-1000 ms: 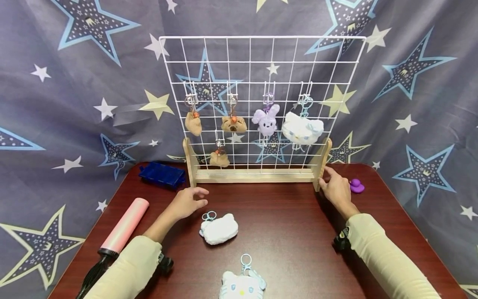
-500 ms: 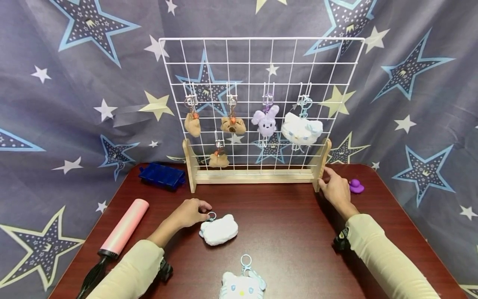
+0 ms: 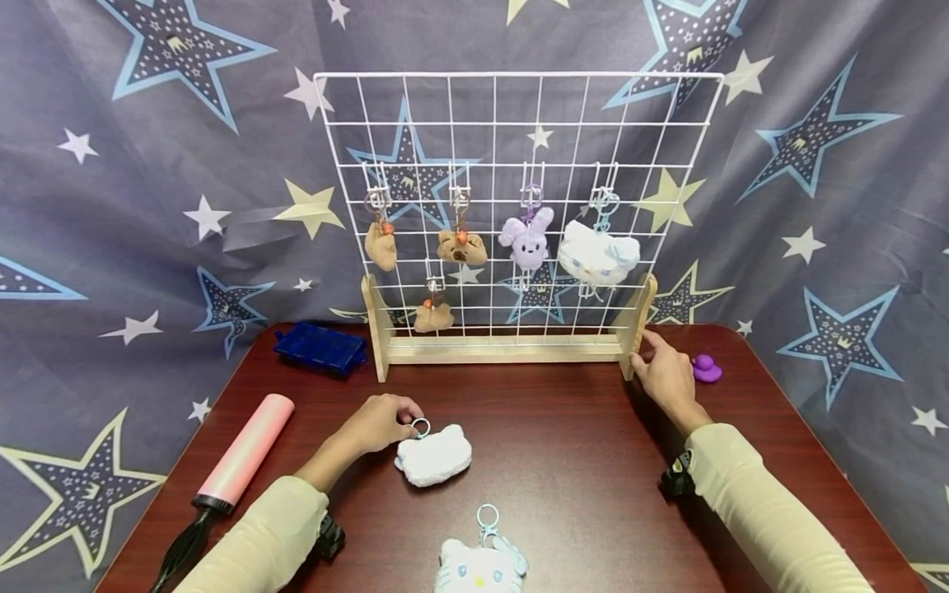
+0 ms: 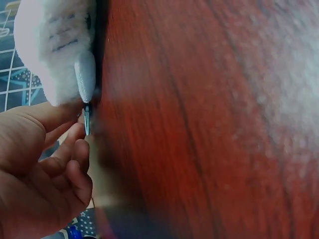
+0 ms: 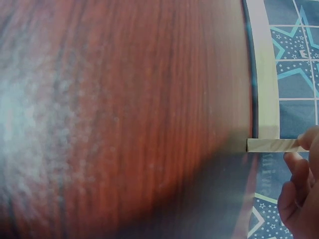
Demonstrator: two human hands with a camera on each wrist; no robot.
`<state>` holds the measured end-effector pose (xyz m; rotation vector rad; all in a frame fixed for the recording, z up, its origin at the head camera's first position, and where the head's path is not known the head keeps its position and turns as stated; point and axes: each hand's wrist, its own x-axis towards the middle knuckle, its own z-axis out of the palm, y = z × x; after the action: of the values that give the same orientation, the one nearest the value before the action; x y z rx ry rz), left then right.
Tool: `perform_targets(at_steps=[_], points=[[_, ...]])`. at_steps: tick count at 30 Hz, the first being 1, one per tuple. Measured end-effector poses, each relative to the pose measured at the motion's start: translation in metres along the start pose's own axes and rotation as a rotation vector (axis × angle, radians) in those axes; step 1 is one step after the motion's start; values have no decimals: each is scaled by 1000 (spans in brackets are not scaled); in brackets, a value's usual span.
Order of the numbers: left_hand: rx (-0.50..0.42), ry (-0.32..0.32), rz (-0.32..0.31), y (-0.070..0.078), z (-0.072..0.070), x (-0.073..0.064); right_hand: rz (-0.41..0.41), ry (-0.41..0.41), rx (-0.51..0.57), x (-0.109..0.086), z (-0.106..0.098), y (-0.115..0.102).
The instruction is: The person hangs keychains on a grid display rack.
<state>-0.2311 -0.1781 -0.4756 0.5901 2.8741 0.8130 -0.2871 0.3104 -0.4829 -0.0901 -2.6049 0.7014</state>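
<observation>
Left hand (image 3: 380, 422): its thumb and finger pinch the ring (image 3: 428, 427) of a white plush.
White plush (image 3: 436, 455): it lies on the table, just beside the left hand, and its face does not show from above. The left wrist view shows fluffy fur with dark stitched lines.
Right hand (image 3: 667, 377): it holds the wooden leg (image 3: 642, 317) at the right end of the rack, with the thumb on one side and fingers on the other.
Rack: a white wire grid (image 3: 519, 74) stands up at the back of the table, with a wooden bar (image 3: 507, 352) along the bottom.
Toys on the grid, top row: from left to right hang a brown toy (image 3: 381, 245), a brown bear face (image 3: 462, 246), a purple toy (image 3: 529, 243) and a white kitty (image 3: 597, 254).
Toy on the grid, lower: a small tan toy (image 3: 433, 316) hangs below the bear face.
Near the person: a kitty with blue eyes (image 3: 480, 568) lies face up, partly cut off by the picture's edge.
Left side: a pink tube (image 3: 248, 449) lies near the left arm, and a blue box (image 3: 321, 347) sits behind it.
Right side: a purple duck (image 3: 707, 369) sits near the right hand.
Table (image 3: 578, 453): shiny red-brown wood.
</observation>
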Motion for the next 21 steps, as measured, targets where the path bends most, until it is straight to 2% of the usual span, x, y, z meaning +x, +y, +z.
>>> perform_targets(at_steps=[7,14,21], points=[[-50,27,-2,-1,1,-1,5,-4,-3,0,0,0],[-43,39,9,-4,2,-2,5,-7,-10,0,0,0],[-47,52,-9,-7,3,0,14,-12,-11,0,-1,-1]])
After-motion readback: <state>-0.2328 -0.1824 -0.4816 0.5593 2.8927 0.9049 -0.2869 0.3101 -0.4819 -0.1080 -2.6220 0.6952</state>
